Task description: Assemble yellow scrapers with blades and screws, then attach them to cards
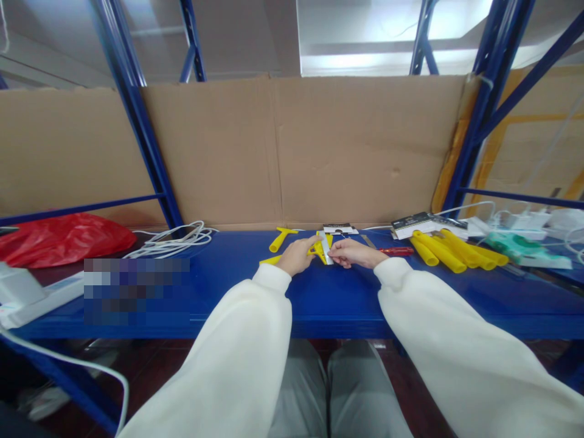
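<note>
My left hand (296,254) is closed around a yellow plastic scraper (316,248) with a flat pale metal strip (326,248) along its head. Close against the strip's right side is my right hand (349,252), its thumb and fingers pinched together; whatever they hold is too small to make out. A yellow T-shaped handle (279,239) lies just beyond my left hand. Past my right wrist rests a red screwdriver (396,250), and a small black-and-white packet (340,229) lies behind my hands.
Several yellow tube handles (440,250) are piled at the right, beside printed packets (420,225) and a green-and-white package (524,248). Left are a white cable coil (176,240), a red plastic bag (68,238) and a white power strip (43,304). A cardboard panel (283,152) backs the blue table (255,304).
</note>
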